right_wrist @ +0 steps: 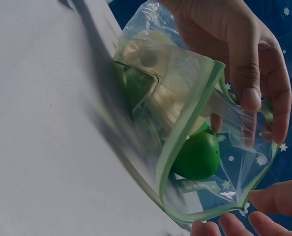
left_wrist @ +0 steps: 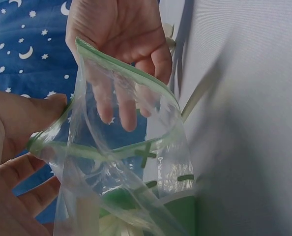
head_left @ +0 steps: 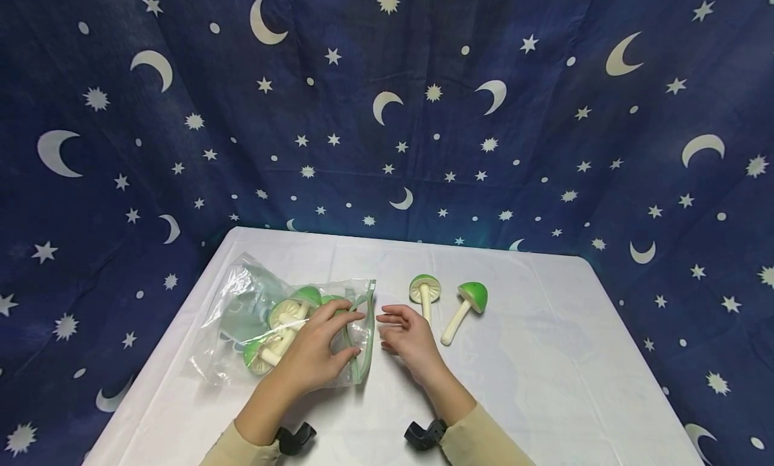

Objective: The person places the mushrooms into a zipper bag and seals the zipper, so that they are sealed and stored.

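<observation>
The right hand (head_left: 411,337) is hovering, fingers loosely bent around nothing; the left hand (head_left: 317,348) is pinching the clear bag (head_left: 369,332) at its opening, so a slip could be letting it sag closed over the bagged mushrooms (head_left: 256,357). Farther along the surface (head_left: 574,358), two loose mushrooms (head_left: 474,297) are lying, possibly rolling if nudged.

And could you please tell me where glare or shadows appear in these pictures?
Head view: bright, glints on the clear plastic bag; left wrist view: dimmer, soft shadows across the white cloth; right wrist view: also dim, a shadow band beside the bag.
</observation>
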`<action>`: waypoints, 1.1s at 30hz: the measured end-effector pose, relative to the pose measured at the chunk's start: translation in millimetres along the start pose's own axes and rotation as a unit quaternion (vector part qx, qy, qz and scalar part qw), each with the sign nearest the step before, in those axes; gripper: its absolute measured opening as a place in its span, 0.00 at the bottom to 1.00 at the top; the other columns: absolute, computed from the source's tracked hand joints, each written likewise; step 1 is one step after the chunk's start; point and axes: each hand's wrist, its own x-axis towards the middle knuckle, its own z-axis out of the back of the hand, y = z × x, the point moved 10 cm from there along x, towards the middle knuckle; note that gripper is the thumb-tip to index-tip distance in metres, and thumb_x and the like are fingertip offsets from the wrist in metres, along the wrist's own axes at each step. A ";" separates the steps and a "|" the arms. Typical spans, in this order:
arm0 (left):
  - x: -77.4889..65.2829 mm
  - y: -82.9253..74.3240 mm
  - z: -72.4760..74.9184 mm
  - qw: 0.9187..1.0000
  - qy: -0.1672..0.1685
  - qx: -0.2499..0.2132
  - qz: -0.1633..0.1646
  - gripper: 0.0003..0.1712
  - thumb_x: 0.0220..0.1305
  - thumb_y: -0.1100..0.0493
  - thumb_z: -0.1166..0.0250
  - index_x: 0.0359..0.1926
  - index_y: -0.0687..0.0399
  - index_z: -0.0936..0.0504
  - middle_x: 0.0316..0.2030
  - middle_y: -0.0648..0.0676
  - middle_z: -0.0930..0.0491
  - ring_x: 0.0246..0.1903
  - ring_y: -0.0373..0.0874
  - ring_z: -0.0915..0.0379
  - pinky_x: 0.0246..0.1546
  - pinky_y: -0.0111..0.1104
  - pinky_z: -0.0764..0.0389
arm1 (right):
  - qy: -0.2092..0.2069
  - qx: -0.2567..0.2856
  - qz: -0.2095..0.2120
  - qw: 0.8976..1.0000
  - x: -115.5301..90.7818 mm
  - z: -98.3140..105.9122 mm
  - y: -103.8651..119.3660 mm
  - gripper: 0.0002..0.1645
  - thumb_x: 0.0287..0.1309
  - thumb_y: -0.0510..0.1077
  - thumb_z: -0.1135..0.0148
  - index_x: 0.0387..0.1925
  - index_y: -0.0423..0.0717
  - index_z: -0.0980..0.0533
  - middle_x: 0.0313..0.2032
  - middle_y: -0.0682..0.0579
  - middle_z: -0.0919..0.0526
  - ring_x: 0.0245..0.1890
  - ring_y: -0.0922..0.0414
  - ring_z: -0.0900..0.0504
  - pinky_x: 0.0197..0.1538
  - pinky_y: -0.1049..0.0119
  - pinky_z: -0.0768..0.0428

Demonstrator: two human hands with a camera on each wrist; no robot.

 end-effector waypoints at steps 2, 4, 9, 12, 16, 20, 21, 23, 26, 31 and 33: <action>-0.2 -0.1 0.2 1.000 0.001 0.000 0.002 0.35 0.50 0.60 0.14 0.61 0.49 0.14 0.65 0.55 0.20 0.67 0.54 0.22 0.66 0.52 0.17 | -0.008 -0.005 0.001 1.000 -0.6 3.1 1.5 0.29 0.66 0.32 0.35 0.68 0.34 0.25 0.59 0.33 0.15 0.50 0.45 0.10 0.47 0.54 0.07; -0.3 0.1 -0.2 1.000 -0.001 0.001 0.002 0.35 0.51 0.61 0.14 0.62 0.48 0.14 0.65 0.55 0.20 0.66 0.54 0.22 0.66 0.52 0.17 | -0.016 -0.007 0.002 1.000 -1.2 6.3 3.0 0.29 0.65 0.31 0.34 0.67 0.34 0.25 0.59 0.33 0.15 0.49 0.45 0.10 0.45 0.56 0.07; -0.8 0.7 -0.4 1.000 -0.001 0.005 0.002 0.35 0.51 0.60 0.14 0.62 0.46 0.14 0.65 0.54 0.20 0.66 0.53 0.21 0.65 0.52 0.17 | -0.030 -0.010 0.009 0.999 -2.2 13.6 9.2 0.30 0.63 0.29 0.34 0.67 0.34 0.24 0.59 0.32 0.16 0.49 0.43 0.10 0.43 0.60 0.07; -1.0 0.7 0.0 1.000 0.000 0.005 0.002 0.35 0.51 0.59 0.14 0.61 0.47 0.14 0.64 0.54 0.20 0.66 0.53 0.21 0.66 0.51 0.17 | -0.037 -0.010 0.015 0.999 -2.4 18.4 13.9 0.29 0.63 0.29 0.35 0.66 0.34 0.24 0.59 0.32 0.16 0.50 0.42 0.11 0.43 0.60 0.07; -1.1 0.7 0.1 1.000 0.002 0.004 0.001 0.35 0.51 0.58 0.14 0.62 0.47 0.14 0.64 0.54 0.20 0.66 0.53 0.21 0.67 0.51 0.17 | -0.045 -0.010 0.022 0.999 -0.9 25.2 19.2 0.28 0.64 0.29 0.34 0.66 0.37 0.23 0.60 0.32 0.16 0.52 0.40 0.12 0.44 0.60 0.07; -1.4 1.2 -0.3 1.000 0.003 0.005 0.001 0.35 0.52 0.58 0.14 0.62 0.46 0.14 0.65 0.54 0.20 0.66 0.52 0.21 0.66 0.50 0.17 | -0.054 -0.009 0.024 0.998 1.6 32.1 22.9 0.28 0.65 0.30 0.34 0.66 0.38 0.23 0.61 0.32 0.17 0.52 0.42 0.11 0.44 0.58 0.07; -1.4 1.3 -0.3 1.000 0.003 0.005 0.001 0.34 0.52 0.58 0.14 0.62 0.46 0.14 0.65 0.54 0.20 0.66 0.52 0.21 0.66 0.51 0.17 | -0.057 -0.008 0.023 0.998 2.3 34.0 23.6 0.28 0.65 0.29 0.34 0.66 0.39 0.23 0.61 0.32 0.17 0.51 0.42 0.11 0.44 0.58 0.07; -1.5 1.3 -0.4 1.000 0.002 0.005 0.000 0.34 0.52 0.58 0.14 0.62 0.47 0.14 0.65 0.54 0.20 0.66 0.52 0.21 0.66 0.51 0.17 | -0.063 -0.003 0.020 0.998 3.4 38.1 24.9 0.28 0.64 0.29 0.34 0.65 0.39 0.22 0.62 0.32 0.17 0.50 0.45 0.11 0.44 0.56 0.06; -1.3 1.3 -0.5 1.000 0.003 0.004 0.001 0.34 0.52 0.59 0.14 0.61 0.48 0.14 0.65 0.54 0.20 0.66 0.53 0.21 0.66 0.51 0.17 | -0.072 0.004 0.017 0.997 4.8 44.4 27.3 0.28 0.63 0.29 0.33 0.64 0.41 0.22 0.62 0.31 0.18 0.48 0.47 0.11 0.43 0.55 0.06; -1.3 1.5 -0.5 1.000 0.006 0.002 0.004 0.34 0.52 0.58 0.14 0.61 0.47 0.14 0.65 0.54 0.20 0.66 0.53 0.21 0.67 0.51 0.17 | -0.085 -0.001 0.020 0.996 6.8 55.5 34.7 0.28 0.63 0.30 0.32 0.65 0.39 0.23 0.63 0.31 0.19 0.44 0.56 0.12 0.41 0.56 0.06; -1.5 1.6 -0.4 1.000 0.008 0.003 0.007 0.34 0.52 0.57 0.14 0.61 0.47 0.14 0.65 0.54 0.20 0.66 0.53 0.21 0.67 0.51 0.17 | -0.091 -0.005 0.021 0.996 7.7 59.9 38.1 0.28 0.64 0.30 0.31 0.65 0.39 0.23 0.62 0.33 0.19 0.43 0.58 0.12 0.40 0.57 0.06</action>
